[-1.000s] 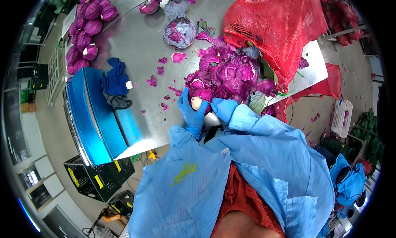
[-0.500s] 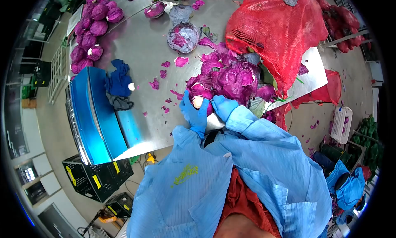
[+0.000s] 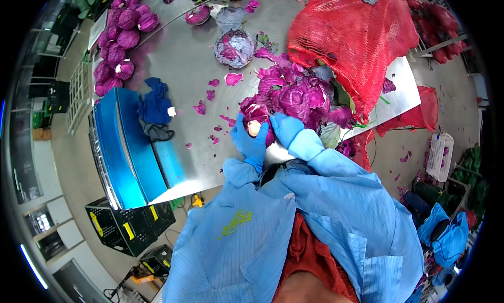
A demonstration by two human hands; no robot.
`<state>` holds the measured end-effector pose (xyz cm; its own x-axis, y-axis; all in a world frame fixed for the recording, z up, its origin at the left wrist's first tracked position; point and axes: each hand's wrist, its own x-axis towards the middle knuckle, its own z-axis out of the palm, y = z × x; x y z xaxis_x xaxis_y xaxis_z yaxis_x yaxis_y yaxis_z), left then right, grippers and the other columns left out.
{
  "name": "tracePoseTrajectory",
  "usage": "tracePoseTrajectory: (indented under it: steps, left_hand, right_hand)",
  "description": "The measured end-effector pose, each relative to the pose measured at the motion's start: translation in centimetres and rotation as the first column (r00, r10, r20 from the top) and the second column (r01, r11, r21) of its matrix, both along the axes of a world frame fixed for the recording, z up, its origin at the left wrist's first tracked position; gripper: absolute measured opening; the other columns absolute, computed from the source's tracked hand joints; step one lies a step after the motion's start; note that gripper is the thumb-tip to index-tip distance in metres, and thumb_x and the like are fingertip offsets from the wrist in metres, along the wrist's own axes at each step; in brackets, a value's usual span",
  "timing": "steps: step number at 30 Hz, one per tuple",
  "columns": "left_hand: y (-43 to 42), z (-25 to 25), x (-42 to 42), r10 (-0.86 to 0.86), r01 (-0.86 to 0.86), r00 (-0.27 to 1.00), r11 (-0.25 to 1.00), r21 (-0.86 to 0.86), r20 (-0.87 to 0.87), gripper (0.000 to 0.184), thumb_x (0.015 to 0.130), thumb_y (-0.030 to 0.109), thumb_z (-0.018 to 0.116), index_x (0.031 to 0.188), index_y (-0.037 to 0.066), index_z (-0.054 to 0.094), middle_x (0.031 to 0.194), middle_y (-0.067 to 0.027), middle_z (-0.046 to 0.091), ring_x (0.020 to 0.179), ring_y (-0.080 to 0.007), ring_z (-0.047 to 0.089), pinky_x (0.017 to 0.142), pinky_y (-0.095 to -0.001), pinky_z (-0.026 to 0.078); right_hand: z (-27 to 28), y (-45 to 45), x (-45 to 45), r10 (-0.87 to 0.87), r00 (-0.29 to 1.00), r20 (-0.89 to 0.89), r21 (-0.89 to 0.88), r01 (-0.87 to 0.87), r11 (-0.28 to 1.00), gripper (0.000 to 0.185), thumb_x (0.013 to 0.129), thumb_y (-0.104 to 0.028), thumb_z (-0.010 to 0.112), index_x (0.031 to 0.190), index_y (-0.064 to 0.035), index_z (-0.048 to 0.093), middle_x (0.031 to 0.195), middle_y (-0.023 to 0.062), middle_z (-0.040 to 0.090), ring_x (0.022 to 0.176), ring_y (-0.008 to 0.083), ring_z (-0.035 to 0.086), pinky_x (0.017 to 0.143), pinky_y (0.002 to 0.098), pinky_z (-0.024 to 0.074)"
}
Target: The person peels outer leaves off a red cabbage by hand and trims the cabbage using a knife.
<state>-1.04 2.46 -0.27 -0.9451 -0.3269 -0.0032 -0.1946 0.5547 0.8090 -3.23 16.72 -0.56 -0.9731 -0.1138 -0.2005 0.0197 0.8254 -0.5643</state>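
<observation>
In my blue-gloved left hand point(image 3: 248, 144) I hold a red cabbage point(image 3: 259, 113) near the table's front edge. Its pale cut stem faces up toward me, between thumb and fingers. My right hand point(image 3: 286, 129), also gloved in blue, is closed right beside the cabbage. A thin knife point(image 3: 271, 114) juts from that fist, its handle hidden by the fingers. Just beyond both hands lies a heap of loose purple cabbage leaves point(image 3: 302, 101). An untrimmed cabbage point(image 3: 234, 48) with dull outer leaves sits farther back.
A red mesh sack point(image 3: 352, 38) lies at the back right. Several trimmed cabbages point(image 3: 127, 39) are piled at the back left. A blue metal box point(image 3: 123, 151) and a dark blue cloth point(image 3: 155, 104) lie left on the steel table point(image 3: 202, 156). Black crates point(image 3: 128, 224) stand below.
My right hand has risen slightly, and the knife points up more beside the stem. My left hand keeps its hold on the cabbage. The whole view has shifted a little.
</observation>
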Motion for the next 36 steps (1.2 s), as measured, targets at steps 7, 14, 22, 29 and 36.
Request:
tracePoseTrajectory:
  steps: [7,14,22,29,36]
  left_hand:
    - [-0.5,-0.5,0.9,-0.070,0.075,0.996,0.994,0.081,-0.059,0.081,0.071,0.029,0.079,0.139,0.006,0.041,0.124,-0.0207,0.044,0.113,-0.0338,0.046,0.099,-0.0429,0.038]
    - [-1.4,-0.7,1.2,-0.162,0.167,0.982,0.984,0.056,-0.096,0.085,0.069,0.026,0.080,0.141,0.006,0.039,0.125,-0.0189,0.043,0.115,-0.0329,0.045,0.101,-0.0422,0.036]
    - [-2.9,-0.3,2.5,-0.200,0.222,0.974,0.939,0.262,-0.111,0.084,0.070,0.020,0.077,0.142,0.006,0.037,0.136,-0.0153,0.039,0.126,-0.0297,0.040,0.109,-0.0401,0.030]
    - [-4.6,-0.2,4.1,-0.307,0.323,0.946,0.918,0.232,-0.103,0.086,0.070,0.014,0.075,0.145,0.007,0.033,0.139,-0.0131,0.038,0.128,-0.0287,0.039,0.110,-0.0382,0.030]
    - [-6.1,0.9,6.2,-0.324,0.282,0.946,0.847,0.451,0.016,0.088,0.075,0.009,0.072,0.149,0.008,0.025,0.147,-0.0138,0.031,0.132,-0.0258,0.037,0.110,-0.0373,0.033]
  right_hand:
    - [2.8,1.5,-2.7,0.031,0.989,0.144,-0.377,0.026,0.926,0.050,0.091,-0.049,0.053,0.114,-0.0037,0.055,0.104,0.0237,0.064,0.092,0.0413,0.062,0.079,0.0479,0.0501]
    - [-0.5,0.1,-2.9,0.202,0.977,-0.072,-0.125,-0.210,0.970,0.043,0.088,-0.045,0.059,0.112,-0.0102,0.064,0.103,0.0181,0.064,0.090,0.0365,0.064,0.077,0.0464,0.0513]
    - [-3.9,2.6,-7.4,-0.295,0.904,0.309,-0.501,0.419,0.757,0.045,0.088,-0.035,0.064,0.120,-0.0034,0.061,0.086,0.0196,0.069,0.076,0.0303,0.068,0.070,0.0393,0.0514]
    - [0.0,1.8,-2.4,0.116,0.986,0.124,-0.495,-0.040,0.868,0.075,0.079,-0.042,0.073,0.138,-0.0058,0.046,0.104,0.0208,0.068,0.085,0.0254,0.068,0.077,0.0341,0.0532]
    - [1.7,0.5,-0.9,0.354,0.777,0.520,-0.443,-0.109,0.890,0.078,0.078,-0.047,0.069,0.138,-0.0027,0.046,0.080,0.0198,0.068,0.060,0.0233,0.067,0.060,0.0358,0.0539]
